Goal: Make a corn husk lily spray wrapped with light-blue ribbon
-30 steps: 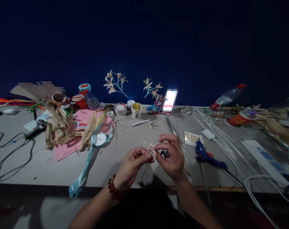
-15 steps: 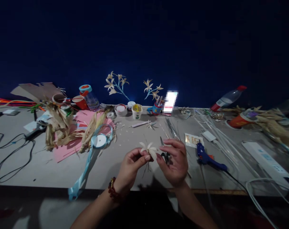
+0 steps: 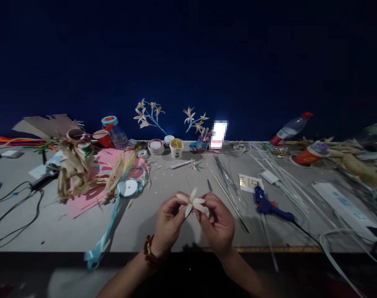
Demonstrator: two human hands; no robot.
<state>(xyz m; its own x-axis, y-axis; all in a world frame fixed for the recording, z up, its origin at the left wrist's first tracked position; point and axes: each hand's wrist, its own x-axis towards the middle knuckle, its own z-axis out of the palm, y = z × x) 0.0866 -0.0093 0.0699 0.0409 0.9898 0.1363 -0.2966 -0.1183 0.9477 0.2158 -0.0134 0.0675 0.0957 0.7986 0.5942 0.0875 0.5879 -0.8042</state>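
A cream flower (image 3: 191, 202) with several narrow petals faces up between my hands, above the front of the table. My left hand (image 3: 172, 219) grips it from the left, thumb and fingers closed at the petals' base. From the right, my right hand (image 3: 218, 221) pinches a petal of the same flower with thumb and forefinger. The stem below the flower is mostly hidden by the fingers. Behind my right hand the tip of the scissors (image 3: 210, 186) shows; their handles are hidden.
A blue glue gun (image 3: 274, 209) and thin wires (image 3: 227, 178) lie to the right. Blue ribbon on a spool (image 3: 128, 187), pink paper (image 3: 83, 205) and dried husks (image 3: 73, 174) are at the left. Two flower sprays (image 3: 153, 116) stand behind, near a lit phone (image 3: 218, 134).
My right hand has moved left and closed on a petal, where before it was apart with spread fingers. The flower has turned to face the camera more. The view has shifted slightly.
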